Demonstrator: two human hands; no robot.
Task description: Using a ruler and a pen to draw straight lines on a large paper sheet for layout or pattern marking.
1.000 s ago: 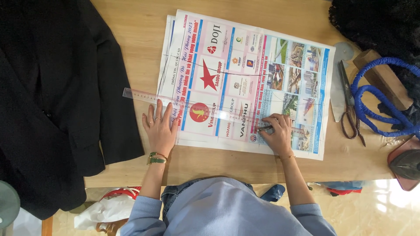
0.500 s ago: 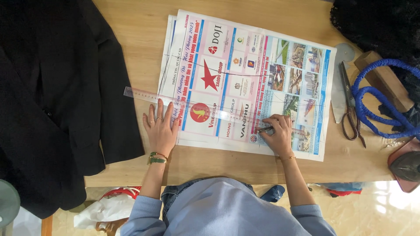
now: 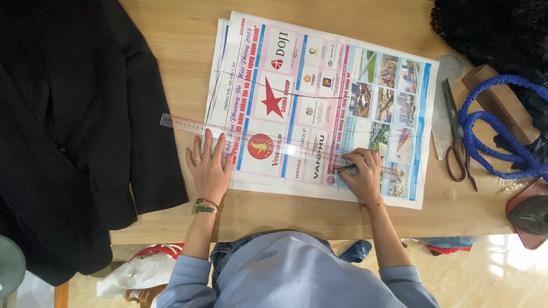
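Note:
A colourful newspaper sheet (image 3: 319, 74) lies spread on the wooden table (image 3: 171, 51). A long clear ruler (image 3: 182, 122) runs slantwise across its lower half. My left hand (image 3: 209, 169) lies flat with fingers apart, pressing the ruler's left part down at the paper's left edge. My right hand (image 3: 362, 175) rests on the lower right of the sheet and grips a dark pen (image 3: 345, 169), its tip against the ruler's edge.
A black jacket (image 3: 68, 125) covers the table's left side. Large scissors (image 3: 456, 134), a blue cord (image 3: 491, 131) and a wooden block (image 3: 502, 102) lie right of the paper. Dark fabric (image 3: 491, 28) sits at the top right, an iron (image 3: 528, 214) at the right edge.

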